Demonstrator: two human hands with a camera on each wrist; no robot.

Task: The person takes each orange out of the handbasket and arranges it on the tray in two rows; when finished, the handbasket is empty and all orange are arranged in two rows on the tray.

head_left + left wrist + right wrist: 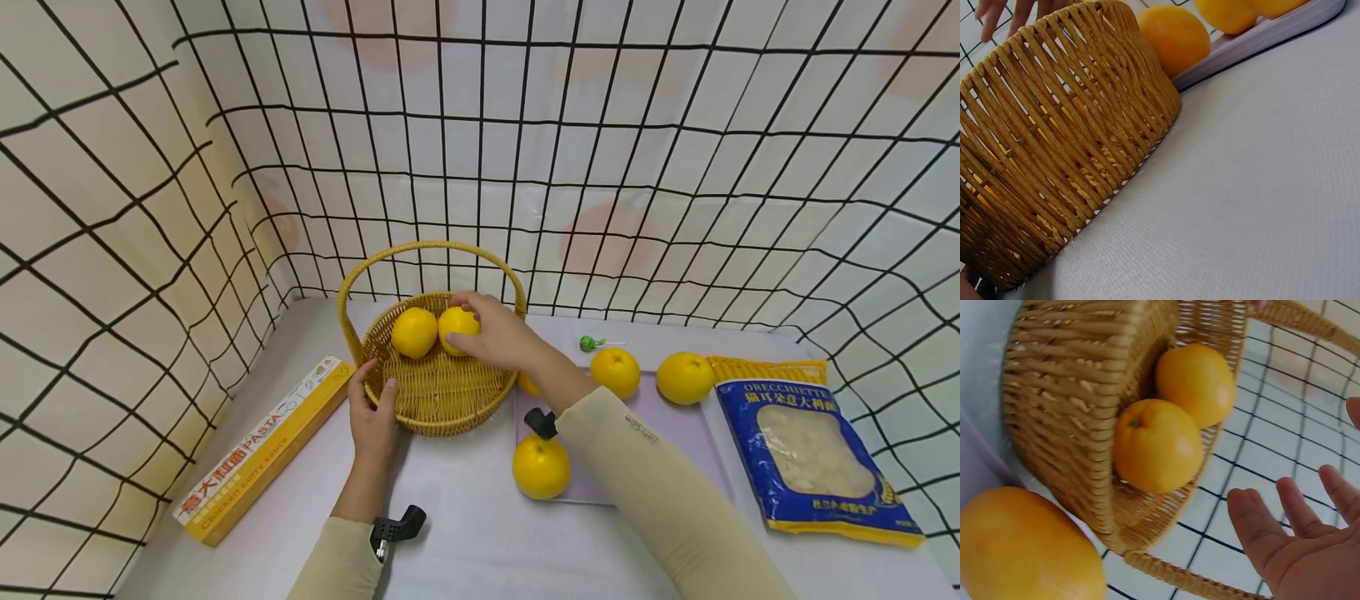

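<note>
A wicker basket [442, 392] with a tall arched handle holds two oranges, a left orange [414, 332] and a right orange [455, 327], side by side toward its back. My left hand [372, 421] grips the basket's front-left rim, thumb on the inner side. Over the right orange hovers my right hand [495, 333], overlapping it in the head view. The right wrist view shows the right hand's fingers [1300, 509] spread and apart from both oranges [1159, 447]. Little of the left hand shows in the left wrist view.
Right of the basket, several oranges [542, 467] lie on or by a lilac tray [675, 450], one partly behind my right forearm. A green lollipop [590, 343] lies behind it. A pasta box [266, 450] is at left, an orecchiette bag [817, 454] at right. Black wire grid [480, 179] surrounds the table.
</note>
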